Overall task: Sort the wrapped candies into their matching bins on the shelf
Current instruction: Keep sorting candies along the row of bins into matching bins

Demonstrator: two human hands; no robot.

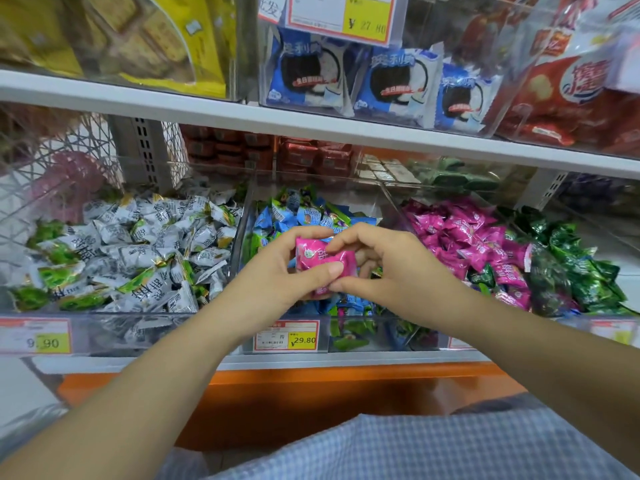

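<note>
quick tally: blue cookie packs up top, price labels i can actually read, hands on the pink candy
blue cookie packs: 3
price labels with a readable price: 3
hands pinching the pink candy, left hand and right hand: 2
total: 8

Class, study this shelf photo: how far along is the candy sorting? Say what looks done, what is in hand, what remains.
Done: a pink pile already sits in the right bin. In hand: the left hand and right hand pinch one pink candy above the middle bin. Left: moving it right, and the middle bin still mixes blue wrappers with green wrappers.
</note>
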